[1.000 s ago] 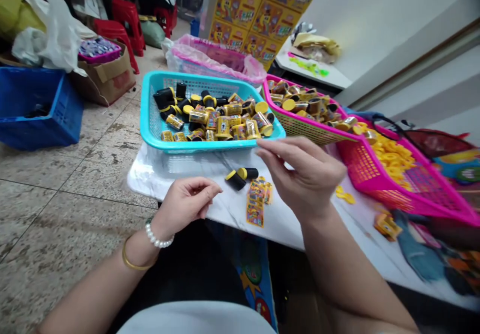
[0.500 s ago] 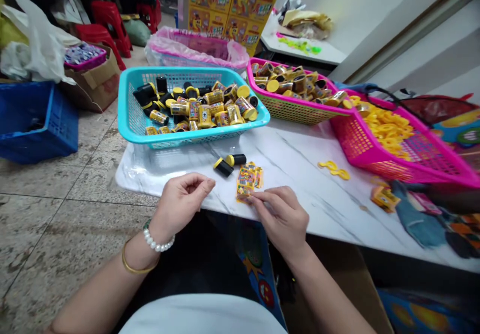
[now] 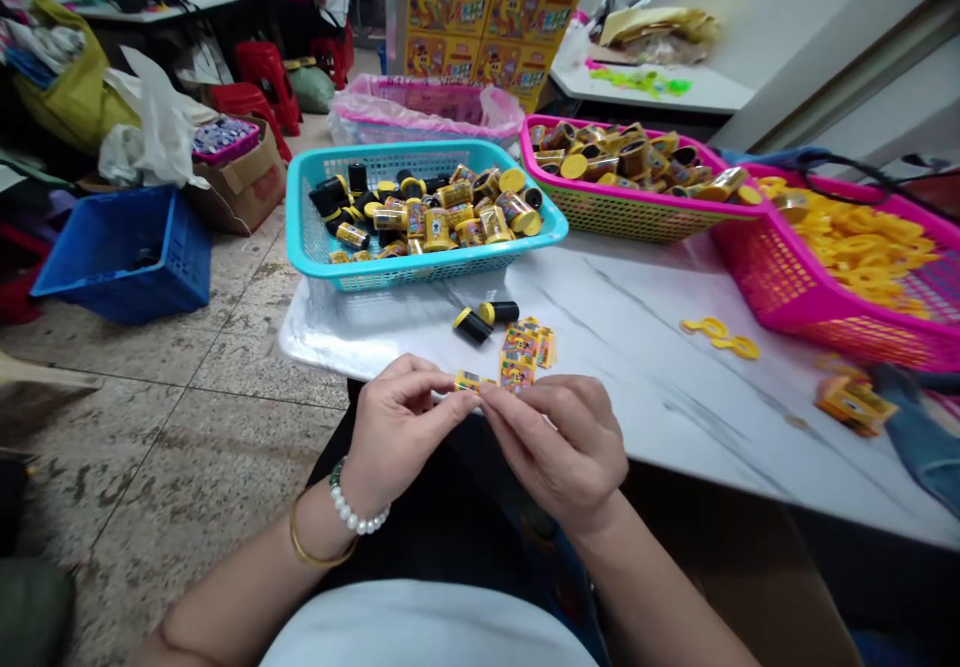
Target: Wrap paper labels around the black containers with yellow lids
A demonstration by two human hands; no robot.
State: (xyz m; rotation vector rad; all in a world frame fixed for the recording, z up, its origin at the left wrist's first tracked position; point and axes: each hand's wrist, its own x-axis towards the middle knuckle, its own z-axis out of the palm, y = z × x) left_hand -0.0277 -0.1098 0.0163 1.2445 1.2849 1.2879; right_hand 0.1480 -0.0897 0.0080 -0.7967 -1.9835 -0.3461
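Note:
Between my fingertips, above the table's front edge, is a small yellow printed label (image 3: 469, 381). My left hand (image 3: 405, 422) pinches its left end, and my right hand (image 3: 559, 437) grips the right end, partly covering it. Just beyond my right fingers lies a small pile of similar printed labels (image 3: 519, 347) on the table. Behind them, two black tubs with yellow lids rest on their sides: one black tub (image 3: 472, 326) in front, another black tub (image 3: 504, 312) touching or close behind it.
A turquoise basket (image 3: 420, 272) holds black and labelled tubs. Right of it stand a pink basket of labelled tubs (image 3: 645, 209) and a pink basket with yellow plastic pieces (image 3: 847, 312). Yellow glasses-shaped pieces (image 3: 720, 337) lie on the marbled table (image 3: 630, 347). A blue crate (image 3: 135, 267) sits on the floor.
My right hand has lifted a label off the pile and brought it left. My left hand has come in to meet it and now holds the other end. The view has shifted slightly left.

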